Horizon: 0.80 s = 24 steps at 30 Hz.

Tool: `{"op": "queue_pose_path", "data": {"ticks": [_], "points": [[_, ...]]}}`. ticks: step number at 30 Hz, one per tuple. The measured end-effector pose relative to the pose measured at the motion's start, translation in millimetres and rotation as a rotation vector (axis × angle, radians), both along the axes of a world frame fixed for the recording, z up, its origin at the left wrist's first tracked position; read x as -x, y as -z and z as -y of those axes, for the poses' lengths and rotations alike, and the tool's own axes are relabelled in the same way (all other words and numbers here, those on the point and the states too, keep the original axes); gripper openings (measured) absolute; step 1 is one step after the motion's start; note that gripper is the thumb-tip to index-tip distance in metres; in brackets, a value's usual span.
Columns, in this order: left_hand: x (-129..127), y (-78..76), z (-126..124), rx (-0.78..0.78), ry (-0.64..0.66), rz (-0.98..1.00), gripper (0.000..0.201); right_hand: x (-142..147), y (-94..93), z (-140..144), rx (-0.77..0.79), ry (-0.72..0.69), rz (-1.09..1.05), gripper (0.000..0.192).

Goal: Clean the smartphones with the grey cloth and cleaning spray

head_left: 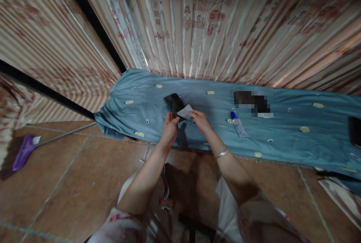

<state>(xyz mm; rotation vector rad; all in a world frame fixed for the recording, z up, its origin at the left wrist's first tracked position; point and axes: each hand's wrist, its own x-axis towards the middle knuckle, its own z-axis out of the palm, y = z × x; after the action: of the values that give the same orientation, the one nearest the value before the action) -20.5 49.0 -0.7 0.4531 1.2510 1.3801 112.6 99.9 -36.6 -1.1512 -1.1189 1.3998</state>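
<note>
A dark phone is being gripped at its near edge by the left hand, fingers closed on it, above the blue patterned cloth. A small pale wipe is being pinched by the right hand and held against the phone's right corner. The two hands are being kept close together. A small clear bottle with a blue cap is lying on the cloth to the right. A purple broom is resting on the tiled floor at far left.
</note>
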Motion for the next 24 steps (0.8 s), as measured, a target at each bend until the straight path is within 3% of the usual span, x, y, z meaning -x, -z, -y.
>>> {"op": "queue_pose_path", "data": {"ticks": [8,17,24], "points": [[5.1,2.4,6.1,-0.015,-0.058,0.127,0.036,-2.5,-4.2,8.2,0.064,0.010,-0.014,0.025],[10.1,0.3,21.8,-0.006,-0.061,0.100,0.036,-10.5,-7.5,30.2,0.143,0.044,-0.101,0.028],[11.3,-7.4,24.0,-0.025,-0.095,0.209,0.031,-18.8,-14.2,41.4,0.247,0.016,-0.266,0.023]]}}
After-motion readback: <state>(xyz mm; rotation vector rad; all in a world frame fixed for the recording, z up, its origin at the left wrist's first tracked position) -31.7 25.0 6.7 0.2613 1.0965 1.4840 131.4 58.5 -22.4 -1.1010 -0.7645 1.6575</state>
